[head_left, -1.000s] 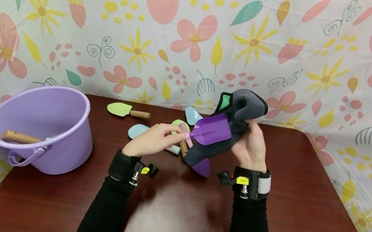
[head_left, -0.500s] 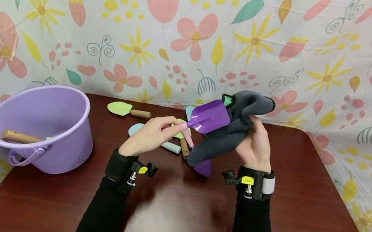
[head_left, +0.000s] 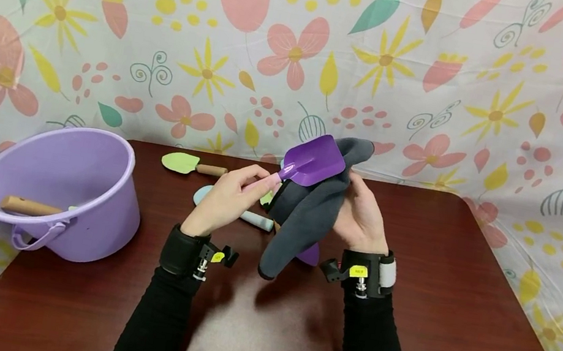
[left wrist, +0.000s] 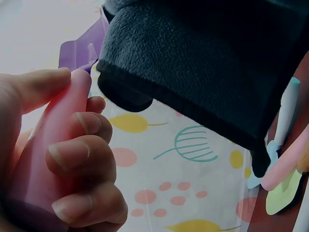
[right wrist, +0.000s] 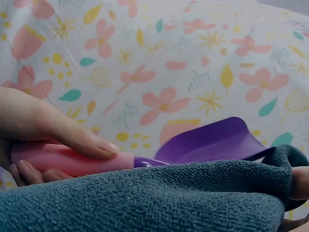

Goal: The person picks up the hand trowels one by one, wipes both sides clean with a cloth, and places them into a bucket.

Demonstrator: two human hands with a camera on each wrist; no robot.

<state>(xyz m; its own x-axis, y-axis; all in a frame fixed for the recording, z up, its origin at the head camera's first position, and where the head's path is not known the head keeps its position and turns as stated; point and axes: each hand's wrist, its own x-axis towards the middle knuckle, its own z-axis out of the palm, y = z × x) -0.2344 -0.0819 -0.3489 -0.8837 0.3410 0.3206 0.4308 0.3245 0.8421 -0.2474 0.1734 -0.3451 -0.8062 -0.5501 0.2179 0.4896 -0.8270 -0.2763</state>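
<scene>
Purple scoop (head_left: 313,163) got lifted higher since a second ago; left hand (head_left: 226,200) grips its pink handle, right hand (head_left: 360,220) clutches the grey cloth (head_left: 309,211) under it, so wiping continues.

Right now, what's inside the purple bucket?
Inside the purple bucket a wooden handle lies near the front wall, with a pale bit beside it. The near wall hides the bottom, so whatever else lies there cannot be seen.
</scene>
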